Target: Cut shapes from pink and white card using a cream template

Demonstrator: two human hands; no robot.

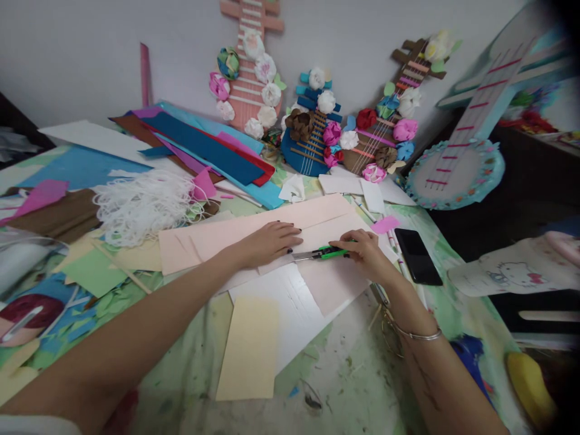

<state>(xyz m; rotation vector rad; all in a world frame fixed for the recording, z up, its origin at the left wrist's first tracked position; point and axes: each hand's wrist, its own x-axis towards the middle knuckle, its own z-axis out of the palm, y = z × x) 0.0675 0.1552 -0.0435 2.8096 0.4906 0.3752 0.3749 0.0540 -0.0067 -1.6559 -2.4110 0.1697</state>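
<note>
My left hand [272,243] lies flat on pale pink paper [212,237], its fingers stretched toward the right. In my right hand [362,246] is a green utility knife [330,251], its metal blade pointing left, close to the left fingertips. The knife lies low over the pink paper. Under the pink paper a white board [290,296] shows, with several fine cut lines in it. A cream paper rectangle [249,347] rests on the board's near part and overhangs onto the tabletop.
A tangle of white string [145,205] and stacked coloured paper [203,148] lie at the left. Decorated paper instruments [312,133] lean on the back wall. A black phone [417,256] and a tumbler with a cat print [512,272] are at the right. Paper scraps litter the table.
</note>
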